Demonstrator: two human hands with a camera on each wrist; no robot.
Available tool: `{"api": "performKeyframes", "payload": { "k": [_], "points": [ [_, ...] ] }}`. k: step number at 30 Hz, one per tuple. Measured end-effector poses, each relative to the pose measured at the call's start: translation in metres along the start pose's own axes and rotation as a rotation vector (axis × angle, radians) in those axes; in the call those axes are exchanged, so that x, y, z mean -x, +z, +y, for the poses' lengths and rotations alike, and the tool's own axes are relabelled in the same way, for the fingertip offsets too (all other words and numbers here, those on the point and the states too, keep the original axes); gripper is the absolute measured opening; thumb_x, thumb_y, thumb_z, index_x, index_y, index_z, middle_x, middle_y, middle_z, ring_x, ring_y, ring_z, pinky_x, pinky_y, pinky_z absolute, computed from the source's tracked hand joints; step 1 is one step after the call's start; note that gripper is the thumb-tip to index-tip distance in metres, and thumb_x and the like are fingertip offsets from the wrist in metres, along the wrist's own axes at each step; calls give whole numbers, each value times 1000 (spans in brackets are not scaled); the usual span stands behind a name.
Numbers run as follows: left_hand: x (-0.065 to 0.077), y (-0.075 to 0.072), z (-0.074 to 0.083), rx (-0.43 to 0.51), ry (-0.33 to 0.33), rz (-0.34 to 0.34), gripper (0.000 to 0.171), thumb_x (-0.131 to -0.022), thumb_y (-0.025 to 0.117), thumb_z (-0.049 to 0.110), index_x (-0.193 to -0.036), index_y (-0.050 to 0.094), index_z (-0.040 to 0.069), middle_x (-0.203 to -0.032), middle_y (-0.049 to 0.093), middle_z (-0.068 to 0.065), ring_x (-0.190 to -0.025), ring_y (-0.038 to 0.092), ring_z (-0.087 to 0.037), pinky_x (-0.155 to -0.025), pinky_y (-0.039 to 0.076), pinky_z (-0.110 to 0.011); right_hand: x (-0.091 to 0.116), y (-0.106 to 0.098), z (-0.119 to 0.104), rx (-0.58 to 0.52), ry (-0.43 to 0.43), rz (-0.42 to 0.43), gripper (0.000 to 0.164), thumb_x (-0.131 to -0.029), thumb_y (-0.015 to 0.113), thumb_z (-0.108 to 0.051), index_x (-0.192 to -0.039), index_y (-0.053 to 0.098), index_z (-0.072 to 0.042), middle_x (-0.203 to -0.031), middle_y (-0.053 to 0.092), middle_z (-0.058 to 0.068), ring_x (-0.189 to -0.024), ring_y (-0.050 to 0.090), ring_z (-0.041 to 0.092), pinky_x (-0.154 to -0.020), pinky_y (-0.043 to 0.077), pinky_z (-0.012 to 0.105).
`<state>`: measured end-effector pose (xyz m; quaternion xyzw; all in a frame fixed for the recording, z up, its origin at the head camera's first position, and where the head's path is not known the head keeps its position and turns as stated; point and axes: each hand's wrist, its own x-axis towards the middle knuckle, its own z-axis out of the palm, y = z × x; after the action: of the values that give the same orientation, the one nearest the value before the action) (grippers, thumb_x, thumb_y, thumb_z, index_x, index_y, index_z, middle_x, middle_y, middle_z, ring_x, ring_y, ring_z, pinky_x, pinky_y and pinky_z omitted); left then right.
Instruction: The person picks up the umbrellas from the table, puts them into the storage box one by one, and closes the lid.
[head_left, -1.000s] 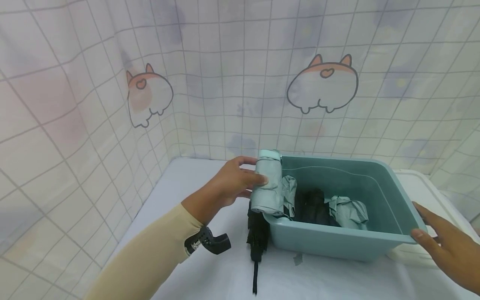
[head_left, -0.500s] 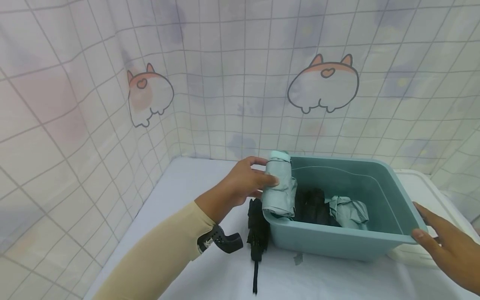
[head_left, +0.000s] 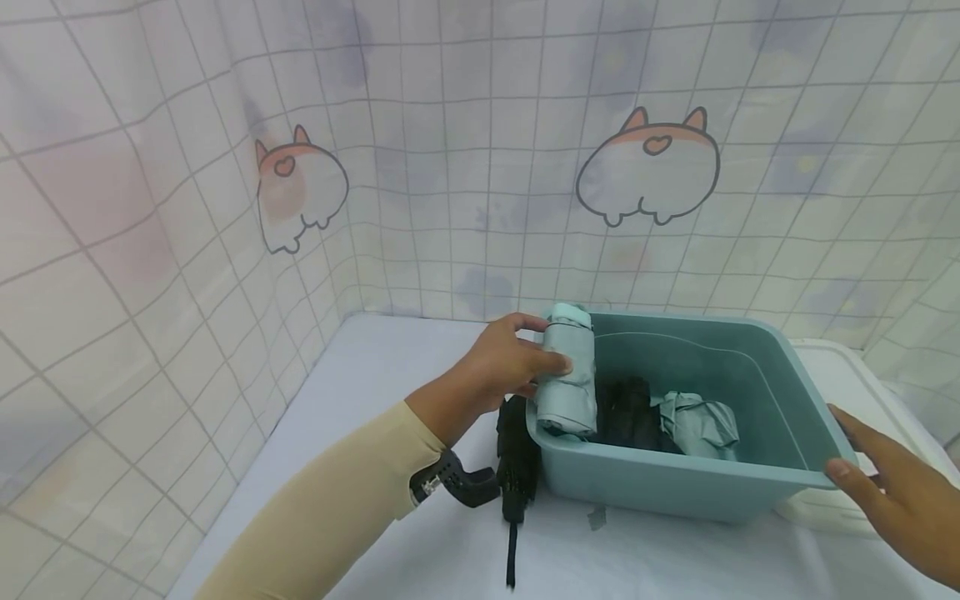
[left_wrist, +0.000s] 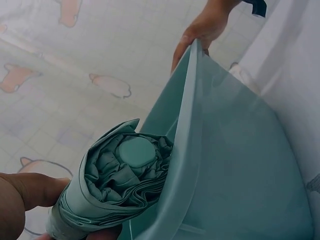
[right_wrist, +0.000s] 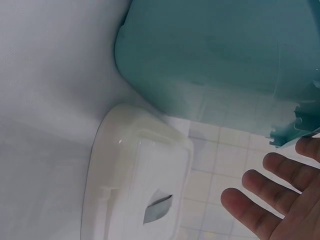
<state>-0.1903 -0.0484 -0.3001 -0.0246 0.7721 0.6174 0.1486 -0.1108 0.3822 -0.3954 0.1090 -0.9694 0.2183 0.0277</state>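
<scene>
My left hand [head_left: 513, 362] grips a rolled pale green folding umbrella [head_left: 567, 404] from its left side, thumb across the fabric. The umbrella stands tilted over the left end of a teal plastic bin [head_left: 675, 479]; the left wrist view shows its bunched folds and round end [left_wrist: 136, 151] close beside the rim. My right hand [head_left: 903, 500] holds the bin's right rim, thumb on top and fingers outside. From the right wrist, those fingers [right_wrist: 272, 190] look extended and spread below the rim. Inside the bin lie dark folded bundles [head_left: 628, 408] and a pale green fabric bundle [head_left: 697, 425].
A black folded umbrella [head_left: 517, 467] lies on the white tabletop [head_left: 420, 546] against the bin's left end, its strap toward me. Behind the right hand is a white box [right_wrist: 150, 180]. A patterned, gridded curtain [head_left: 465, 150] hangs along the back and left.
My left hand has moved right with the pale green umbrella, from beyond the bin's left edge to over its left end. The right hand stays on the rim.
</scene>
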Motion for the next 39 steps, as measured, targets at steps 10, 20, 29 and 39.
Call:
{"api": "performKeyframes", "payload": {
  "k": [10,20,29,39],
  "points": [
    [-3,3,1,56,3,-32,66,-85,84,9,-142,51,16,-115,68,-10,-93,73,-28,-79,62,-46,-2,-2,3,8,1,-2,77,-109,47,-34,-160,4,6,-134,40,50,-108,49,73,-65,52,73],
    [-2,-7,-1,121,8,-24,67,-86,80,4,-145,49,11,-108,71,-11,-94,74,-30,-71,63,-40,-3,0,4,-17,-34,13,76,-109,50,-30,-159,7,9,-133,42,49,-110,47,72,-67,53,72],
    [-1,-25,-11,51,7,63,56,-90,79,12,-140,54,16,-113,70,-9,-94,73,-29,-71,63,-39,-2,0,4,-29,-47,20,76,-108,52,-28,-159,9,9,-133,43,48,-110,47,70,-67,52,72],
    [-3,-45,-29,12,-51,134,54,-91,79,18,-139,54,17,-116,68,-10,-97,73,-28,-72,63,-39,-1,0,2,-17,-31,19,74,-109,50,-28,-159,9,8,-131,44,48,-107,49,70,-64,53,69]
  ]
}}
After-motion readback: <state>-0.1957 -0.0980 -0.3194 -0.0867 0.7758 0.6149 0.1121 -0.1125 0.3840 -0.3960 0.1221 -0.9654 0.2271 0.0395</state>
